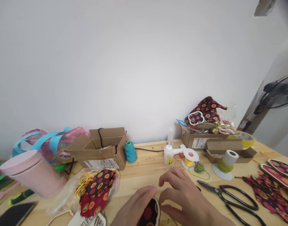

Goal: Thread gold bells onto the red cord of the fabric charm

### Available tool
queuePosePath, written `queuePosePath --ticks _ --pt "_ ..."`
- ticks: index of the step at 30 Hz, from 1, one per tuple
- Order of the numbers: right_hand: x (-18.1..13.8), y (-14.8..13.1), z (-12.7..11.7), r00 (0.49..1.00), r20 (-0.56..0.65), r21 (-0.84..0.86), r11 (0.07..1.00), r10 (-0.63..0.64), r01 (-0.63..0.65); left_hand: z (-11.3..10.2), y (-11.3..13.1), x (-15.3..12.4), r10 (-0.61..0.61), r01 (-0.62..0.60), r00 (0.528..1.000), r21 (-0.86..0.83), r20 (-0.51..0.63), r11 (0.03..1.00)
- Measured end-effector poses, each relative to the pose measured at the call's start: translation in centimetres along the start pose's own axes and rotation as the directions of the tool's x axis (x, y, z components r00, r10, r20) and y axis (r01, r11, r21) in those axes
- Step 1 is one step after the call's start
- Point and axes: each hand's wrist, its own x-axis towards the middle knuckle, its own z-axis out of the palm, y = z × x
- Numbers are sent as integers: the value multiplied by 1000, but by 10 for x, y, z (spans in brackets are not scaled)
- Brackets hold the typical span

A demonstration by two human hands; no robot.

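A dark fabric-covered piece (149,213) with red and orange dots and a cream edge stands at the bottom middle, partly hidden by my hands. My left hand (136,205) is closed on it from the left, fingers together. On its right side, my right hand (183,194) has bent fingers, with the thumb and a fingertip close together at the cream edge. Whatever those fingertips pinch is too small to make out. Just right of this hand lie black-handled scissors (220,191), blades pointing towards it.
Behind my hands stand a white glue bottle (168,155), a yellow thread spool (189,161), a green spool (225,166) and a teal thread cone (130,152). Cardboard boxes (104,161) line the wall. Patterned fabric (99,191), a pink cup (35,175) and a phone (15,215) lie left.
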Motion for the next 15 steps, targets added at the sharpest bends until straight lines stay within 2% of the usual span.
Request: queuePosePath --ticks 4,12,15 --pt "6 0 -4 996 -8 -66 994 -87 86 -4 7 4 85 -86 996 42 20 995" --pt "11 -5 -6 984 -52 -132 978 -172 164 -10 14 8 129 -134 991 115 48 984" --pt "11 -4 -5 978 -20 -164 965 -209 203 -9 16 10 166 -169 986 115 36 979"
